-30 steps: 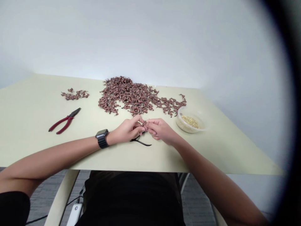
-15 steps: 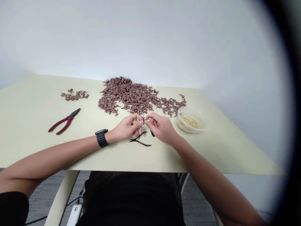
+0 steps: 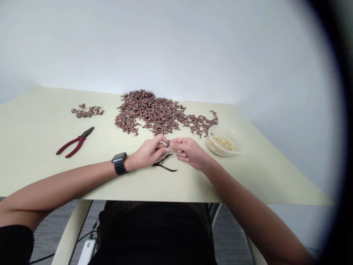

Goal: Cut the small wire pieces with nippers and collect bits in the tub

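My left hand [image 3: 150,151] and my right hand [image 3: 187,150] meet fingertip to fingertip above the pale green table [image 3: 41,147]. Both pinch one small reddish-brown piece [image 3: 168,141] between thumbs and forefingers. A black watch [image 3: 119,163] sits on my left wrist. Thin black pliers [image 3: 164,165] lie on the table just under my hands, partly hidden by them. A large heap of the same reddish-brown pieces [image 3: 157,115] lies just beyond my hands.
Red-handled pliers [image 3: 74,142] lie to the left. A small separate heap of brown pieces [image 3: 87,110] is at the far left. A clear round tub of tan bits [image 3: 222,144] stands at the right. A white wall rises behind the table.
My right hand lifted slightly half a second ago, then dropped back and closed in against my left fingertips. The small piece stays pinched between both hands.
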`<state>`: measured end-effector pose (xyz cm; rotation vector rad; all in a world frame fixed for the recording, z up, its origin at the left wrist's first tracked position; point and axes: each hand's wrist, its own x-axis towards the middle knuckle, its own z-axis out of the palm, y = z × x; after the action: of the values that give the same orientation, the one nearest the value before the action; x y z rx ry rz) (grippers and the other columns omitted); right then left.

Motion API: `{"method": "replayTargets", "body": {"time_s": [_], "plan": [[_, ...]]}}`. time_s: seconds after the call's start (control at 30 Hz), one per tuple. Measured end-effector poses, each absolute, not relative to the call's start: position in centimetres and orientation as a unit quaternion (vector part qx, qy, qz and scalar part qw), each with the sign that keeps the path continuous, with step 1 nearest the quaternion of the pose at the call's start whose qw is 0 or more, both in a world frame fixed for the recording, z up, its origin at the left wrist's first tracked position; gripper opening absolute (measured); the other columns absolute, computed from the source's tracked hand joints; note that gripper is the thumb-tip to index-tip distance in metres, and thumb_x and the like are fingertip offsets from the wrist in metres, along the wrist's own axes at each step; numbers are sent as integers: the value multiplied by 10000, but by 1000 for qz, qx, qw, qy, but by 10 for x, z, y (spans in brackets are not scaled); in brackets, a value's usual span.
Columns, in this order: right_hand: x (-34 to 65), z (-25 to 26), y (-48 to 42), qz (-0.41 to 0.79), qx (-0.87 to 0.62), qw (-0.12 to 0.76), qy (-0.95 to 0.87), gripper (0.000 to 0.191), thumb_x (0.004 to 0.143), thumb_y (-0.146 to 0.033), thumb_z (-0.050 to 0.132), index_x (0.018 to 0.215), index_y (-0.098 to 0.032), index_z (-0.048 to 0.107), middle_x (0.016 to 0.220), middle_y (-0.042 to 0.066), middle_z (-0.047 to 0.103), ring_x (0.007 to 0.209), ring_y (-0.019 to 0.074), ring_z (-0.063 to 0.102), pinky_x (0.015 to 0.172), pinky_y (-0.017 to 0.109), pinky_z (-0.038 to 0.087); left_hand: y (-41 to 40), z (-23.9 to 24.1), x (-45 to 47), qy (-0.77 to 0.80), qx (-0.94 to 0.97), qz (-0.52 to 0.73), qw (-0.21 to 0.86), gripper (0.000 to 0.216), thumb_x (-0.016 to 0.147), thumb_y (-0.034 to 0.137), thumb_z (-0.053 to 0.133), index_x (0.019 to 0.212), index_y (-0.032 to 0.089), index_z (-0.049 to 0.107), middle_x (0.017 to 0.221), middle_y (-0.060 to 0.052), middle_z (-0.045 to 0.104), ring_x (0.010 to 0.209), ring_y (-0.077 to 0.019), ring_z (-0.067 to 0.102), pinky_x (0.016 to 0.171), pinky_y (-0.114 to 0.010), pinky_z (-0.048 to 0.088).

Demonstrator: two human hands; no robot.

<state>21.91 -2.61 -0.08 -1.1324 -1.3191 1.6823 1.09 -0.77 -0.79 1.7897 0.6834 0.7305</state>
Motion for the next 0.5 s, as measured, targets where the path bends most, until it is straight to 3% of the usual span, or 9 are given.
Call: {"method": "replayTargets", "body": {"time_s": [0.1, 0.2, 0.33, 0.5], "plan": [[221, -4, -25, 592, -461, 373, -545, 387, 839, -508, 746, 929, -174, 574, 606, -57, 402, 472, 60, 274, 426, 202, 200, -6, -11, 12, 280, 709, 296, 575, 253, 988, 428, 550, 1086, 219, 446, 662, 45, 608, 472, -58, 444, 472, -155, 345], [223, -7, -25, 424, -479, 403, -654, 296, 909, -465, 675, 987, -186, 617, 644, -30, 483, 527, 83, 383, 503, 217, 286, -3, -11, 13, 264, 671, 285, 631, 291, 983, 477, 550, 1043, 213, 443, 687, 22, 632, 447, -64, 452, 447, -173, 361], [225, -9, -27, 244, -468, 379, -760, 197, 970, -378, 591, 989, -189, 645, 655, -21, 519, 569, 94, 408, 593, 236, 324, 0, -7, 11, 246, 657, 271, 659, 324, 975, 503, 563, 1007, 196, 461, 681, 12, 633, 455, -64, 465, 461, -181, 384], [223, -12, -27, 242, -470, 372, -763, 207, 987, -381, 563, 989, -179, 608, 661, -19, 537, 573, 96, 436, 588, 236, 329, 0, -7, 11, 242, 665, 270, 653, 324, 975, 503, 560, 1010, 196, 461, 674, 10, 641, 449, -63, 460, 458, -178, 380]]}}
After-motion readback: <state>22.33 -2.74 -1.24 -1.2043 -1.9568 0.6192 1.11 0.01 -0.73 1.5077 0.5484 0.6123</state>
